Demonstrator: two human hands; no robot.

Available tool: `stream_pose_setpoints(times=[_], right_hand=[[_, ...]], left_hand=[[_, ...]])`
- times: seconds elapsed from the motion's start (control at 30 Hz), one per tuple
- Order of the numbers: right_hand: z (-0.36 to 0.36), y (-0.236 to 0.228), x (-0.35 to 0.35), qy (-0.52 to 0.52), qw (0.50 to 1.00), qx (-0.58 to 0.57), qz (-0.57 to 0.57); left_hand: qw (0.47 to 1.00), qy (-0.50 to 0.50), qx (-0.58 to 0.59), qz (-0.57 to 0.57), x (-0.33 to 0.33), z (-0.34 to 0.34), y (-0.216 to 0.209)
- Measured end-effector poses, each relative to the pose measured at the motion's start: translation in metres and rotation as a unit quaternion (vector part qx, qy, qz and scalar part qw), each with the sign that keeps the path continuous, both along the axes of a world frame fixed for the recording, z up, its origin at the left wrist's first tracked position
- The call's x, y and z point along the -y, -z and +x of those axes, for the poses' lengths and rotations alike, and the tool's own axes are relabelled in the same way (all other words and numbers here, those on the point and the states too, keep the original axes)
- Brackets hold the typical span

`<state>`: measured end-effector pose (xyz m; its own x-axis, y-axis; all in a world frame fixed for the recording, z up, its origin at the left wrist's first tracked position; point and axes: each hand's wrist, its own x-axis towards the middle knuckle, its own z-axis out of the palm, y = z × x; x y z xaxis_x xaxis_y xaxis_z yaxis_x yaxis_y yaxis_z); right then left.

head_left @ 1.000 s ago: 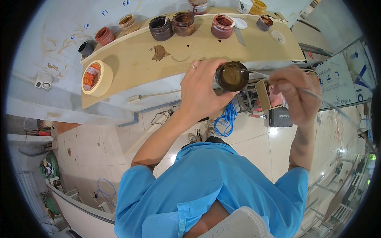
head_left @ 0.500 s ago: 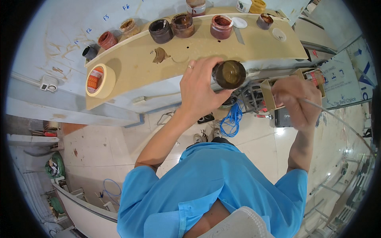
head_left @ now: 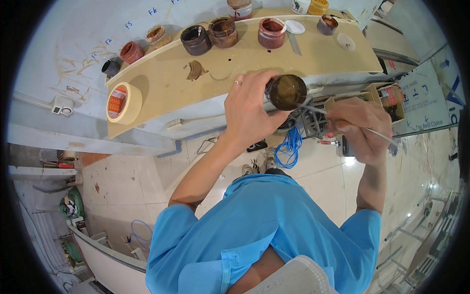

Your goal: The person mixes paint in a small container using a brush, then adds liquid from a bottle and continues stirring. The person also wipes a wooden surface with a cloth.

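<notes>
My left hand (head_left: 250,109) is wrapped round the side of a dark jar (head_left: 287,93), held above the bench's near edge. The jar's open mouth faces up toward me and shows an olive-brown inside. In my closed right hand (head_left: 361,126) is a thin grey rod (head_left: 384,138). One end of it reaches left to the lower rim of the jar; whether the tip goes inside or only touches the rim I cannot tell. Its other end sticks out to the right past my hand.
A tan bench (head_left: 166,95) carries a roll of masking tape (head_left: 133,104), several open jars of dark and reddish paint such as a red-brown one (head_left: 271,36), and a white lid (head_left: 295,27). Below lie a blue coiled cable (head_left: 287,149) and an open box (head_left: 387,98).
My right hand has turned the rod, so its end now points left and meets the jar. The jar has shifted slightly to the right with my left hand.
</notes>
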<state>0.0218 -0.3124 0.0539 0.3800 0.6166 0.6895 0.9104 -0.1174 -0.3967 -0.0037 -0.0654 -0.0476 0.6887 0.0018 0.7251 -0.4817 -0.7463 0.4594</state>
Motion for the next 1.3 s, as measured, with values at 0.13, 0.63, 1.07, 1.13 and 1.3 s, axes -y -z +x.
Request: stream_pose_setpoints(times=[0.13,0.63,1.07,1.13,1.3], right_hand=[[0.001,0.004,0.007,0.053,0.997,0.058,0.018],[-0.012,-0.004,-0.004,0.041,0.999,0.010,0.025],[-0.005,0.006,0.000,0.044,0.999,0.008,0.007],[-0.003,0.009,-0.001,0.013,1.000,-0.016,0.001],[0.000,0.004,-0.002,0.015,0.999,-0.031,0.014]], left_hand=[[1.000,-0.007,-0.015,0.002,0.002,0.000,-0.002],[1.000,-0.011,0.011,-0.016,0.002,-0.002,-0.001],[1.000,-0.002,0.003,-0.012,-0.004,0.000,-0.002],[1.000,0.005,0.018,-0.009,-0.003,-0.001,-0.002],[1.000,0.000,0.001,-0.007,-0.005,0.001,-0.008]])
